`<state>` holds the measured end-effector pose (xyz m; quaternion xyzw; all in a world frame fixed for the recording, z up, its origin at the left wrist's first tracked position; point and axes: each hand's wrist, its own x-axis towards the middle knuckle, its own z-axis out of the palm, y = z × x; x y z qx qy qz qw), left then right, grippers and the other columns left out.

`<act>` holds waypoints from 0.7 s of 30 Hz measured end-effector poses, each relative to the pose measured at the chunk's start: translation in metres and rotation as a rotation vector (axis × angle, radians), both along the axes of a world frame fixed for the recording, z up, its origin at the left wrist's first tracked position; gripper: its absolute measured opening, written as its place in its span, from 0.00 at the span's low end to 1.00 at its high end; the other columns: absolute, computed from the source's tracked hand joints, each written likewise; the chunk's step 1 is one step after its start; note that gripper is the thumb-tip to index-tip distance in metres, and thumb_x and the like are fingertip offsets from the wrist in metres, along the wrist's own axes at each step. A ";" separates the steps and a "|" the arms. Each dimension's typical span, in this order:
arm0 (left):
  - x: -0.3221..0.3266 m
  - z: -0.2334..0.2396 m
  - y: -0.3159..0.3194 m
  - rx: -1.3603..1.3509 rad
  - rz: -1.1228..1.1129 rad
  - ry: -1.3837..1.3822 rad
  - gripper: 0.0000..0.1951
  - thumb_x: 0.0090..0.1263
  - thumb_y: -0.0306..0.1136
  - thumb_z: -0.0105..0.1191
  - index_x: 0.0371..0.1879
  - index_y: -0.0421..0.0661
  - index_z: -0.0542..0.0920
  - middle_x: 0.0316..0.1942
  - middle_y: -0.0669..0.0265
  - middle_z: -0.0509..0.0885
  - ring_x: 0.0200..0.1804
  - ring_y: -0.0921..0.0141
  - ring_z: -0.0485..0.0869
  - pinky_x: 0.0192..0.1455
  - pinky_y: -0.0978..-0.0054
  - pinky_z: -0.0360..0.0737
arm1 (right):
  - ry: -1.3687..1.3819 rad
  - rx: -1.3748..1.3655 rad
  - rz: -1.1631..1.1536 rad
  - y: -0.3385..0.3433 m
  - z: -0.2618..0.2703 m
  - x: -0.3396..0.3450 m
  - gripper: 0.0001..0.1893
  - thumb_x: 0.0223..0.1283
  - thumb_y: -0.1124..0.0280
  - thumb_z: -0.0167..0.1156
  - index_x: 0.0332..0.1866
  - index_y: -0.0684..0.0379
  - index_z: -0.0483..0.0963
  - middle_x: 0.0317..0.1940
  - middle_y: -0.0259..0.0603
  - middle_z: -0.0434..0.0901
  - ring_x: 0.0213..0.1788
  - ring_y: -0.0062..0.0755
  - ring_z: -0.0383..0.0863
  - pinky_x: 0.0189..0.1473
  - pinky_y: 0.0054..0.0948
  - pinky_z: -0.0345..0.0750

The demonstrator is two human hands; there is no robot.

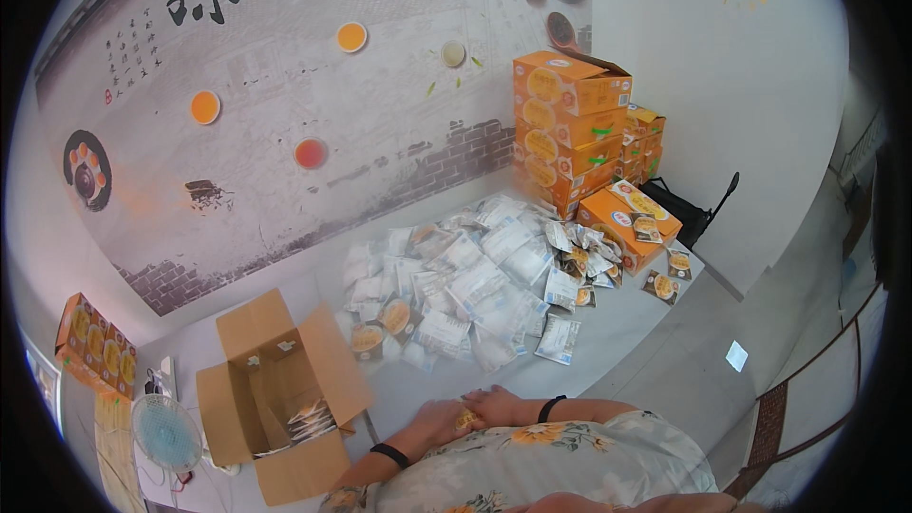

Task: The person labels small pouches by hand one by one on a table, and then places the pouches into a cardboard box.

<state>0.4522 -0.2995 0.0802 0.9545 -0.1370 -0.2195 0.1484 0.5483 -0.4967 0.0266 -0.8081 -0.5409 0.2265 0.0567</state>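
Close against my body at the table's near edge, my left hand [436,419] and my right hand [497,406] meet on a small printed sachet [467,419]. Only part of its orange and yellow face shows between them. My right fingers lie across its top side, and some of my left fingers are hidden. To the left of my hands stands an open brown cardboard carton [274,388] with flaps spread. A row of sachets [311,420] stands inside it, towards the near right. Beyond my hands spreads a large heap of white-backed sachets [463,285], several of them showing printed fronts.
Orange printed boxes [570,128] are stacked at the back right, with another orange box [630,224] before them. Loose sachets [662,286] lie by the right table edge [634,335]. A small fan [167,432] stands left of the carton, near more orange boxes [96,345].
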 end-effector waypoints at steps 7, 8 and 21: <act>0.011 -0.019 -0.001 0.073 -0.118 0.025 0.40 0.70 0.59 0.59 0.73 0.42 0.70 0.76 0.50 0.69 0.79 0.56 0.66 0.79 0.50 0.62 | -0.259 0.066 0.055 -0.013 -0.026 -0.008 0.40 0.74 0.39 0.49 0.77 0.63 0.64 0.76 0.50 0.68 0.80 0.45 0.65 0.71 0.55 0.66; 0.012 -0.023 0.000 0.087 -0.114 0.049 0.40 0.70 0.59 0.59 0.73 0.42 0.70 0.77 0.50 0.69 0.78 0.55 0.66 0.79 0.50 0.63 | -0.258 0.083 0.043 -0.014 -0.029 -0.008 0.39 0.73 0.39 0.50 0.76 0.63 0.64 0.75 0.51 0.69 0.79 0.46 0.65 0.70 0.54 0.67; 0.022 0.004 -0.010 0.188 -0.124 0.200 0.44 0.74 0.68 0.45 0.80 0.47 0.61 0.83 0.56 0.61 0.83 0.60 0.59 0.82 0.51 0.58 | -0.066 0.056 -0.027 -0.006 -0.008 0.001 0.33 0.68 0.40 0.54 0.65 0.57 0.74 0.63 0.45 0.79 0.67 0.41 0.79 0.58 0.49 0.76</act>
